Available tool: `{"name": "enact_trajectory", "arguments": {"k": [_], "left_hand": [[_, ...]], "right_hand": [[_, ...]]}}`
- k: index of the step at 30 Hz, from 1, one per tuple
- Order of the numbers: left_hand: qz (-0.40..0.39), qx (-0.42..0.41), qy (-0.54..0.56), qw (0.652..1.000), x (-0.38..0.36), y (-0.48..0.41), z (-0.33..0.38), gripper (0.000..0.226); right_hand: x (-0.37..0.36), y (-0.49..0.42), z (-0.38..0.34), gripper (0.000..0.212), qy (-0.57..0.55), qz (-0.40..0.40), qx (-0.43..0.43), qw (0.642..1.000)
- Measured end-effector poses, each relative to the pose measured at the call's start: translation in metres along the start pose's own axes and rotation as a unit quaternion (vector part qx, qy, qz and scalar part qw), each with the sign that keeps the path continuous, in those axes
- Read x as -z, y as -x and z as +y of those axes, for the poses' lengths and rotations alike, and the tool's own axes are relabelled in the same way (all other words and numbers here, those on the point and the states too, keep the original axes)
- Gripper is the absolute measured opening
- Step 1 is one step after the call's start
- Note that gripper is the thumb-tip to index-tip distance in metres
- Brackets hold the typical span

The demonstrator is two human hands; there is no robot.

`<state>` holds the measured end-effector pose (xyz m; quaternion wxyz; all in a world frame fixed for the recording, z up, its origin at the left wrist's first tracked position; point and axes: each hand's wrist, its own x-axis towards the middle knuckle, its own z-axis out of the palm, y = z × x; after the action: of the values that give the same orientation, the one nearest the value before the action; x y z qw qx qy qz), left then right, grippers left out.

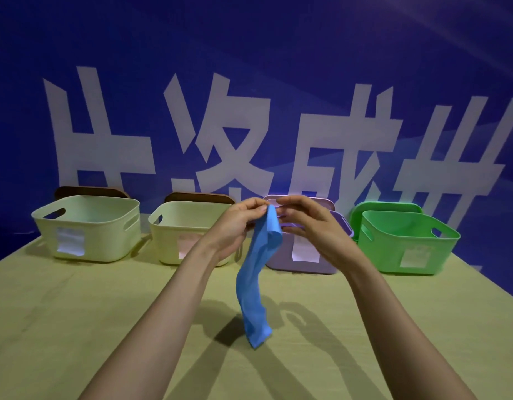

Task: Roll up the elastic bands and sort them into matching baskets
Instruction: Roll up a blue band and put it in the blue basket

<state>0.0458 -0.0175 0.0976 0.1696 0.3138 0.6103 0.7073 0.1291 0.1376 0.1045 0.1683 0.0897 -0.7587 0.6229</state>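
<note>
A blue elastic band (256,278) hangs unrolled above the middle of the table, its lower end just over the tabletop. My left hand (238,223) pinches the band's top edge between thumb and fingers. My right hand (304,223) is raised beside the same top edge, its fingertips at the band; the hold is partly hidden. Behind the hands stands a lilac basket (321,264), mostly covered by them. Two pale yellow baskets (87,226) (188,226) stand to the left and a green basket (408,243) to the right.
The baskets line the back of a light wooden table (76,327), each with a white label on its front. Lids lean behind them against a blue banner wall (249,53) with large white characters.
</note>
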Motion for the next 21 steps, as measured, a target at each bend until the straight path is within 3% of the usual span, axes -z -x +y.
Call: {"name": "enact_trajectory", "arguments": {"k": [3,10,14,18,21], "left_hand": [[0.004,0.003,0.018,1.000,-0.002,0.003,0.001,0.017],[0.048,0.029,0.080,0.995,-0.002,0.008,0.003,0.032],[0.033,0.050,0.087,0.994,-0.007,0.008,0.002,0.036],[0.044,0.033,0.072,0.996,-0.013,0.010,0.004,0.018],[0.041,0.013,0.070,0.997,-0.015,0.011,0.004,0.024]], "right_hand": [[-0.005,-0.001,-0.001,0.025,0.074,-0.002,0.016,0.997],[-0.005,0.002,-0.003,0.030,0.061,-0.025,0.035,0.997],[-0.006,0.000,-0.005,0.018,0.085,0.008,0.054,0.995],[-0.008,-0.001,-0.008,0.014,0.098,0.031,0.074,0.992],[-0.011,-0.003,-0.011,0.009,0.093,0.064,0.085,0.990]]}}
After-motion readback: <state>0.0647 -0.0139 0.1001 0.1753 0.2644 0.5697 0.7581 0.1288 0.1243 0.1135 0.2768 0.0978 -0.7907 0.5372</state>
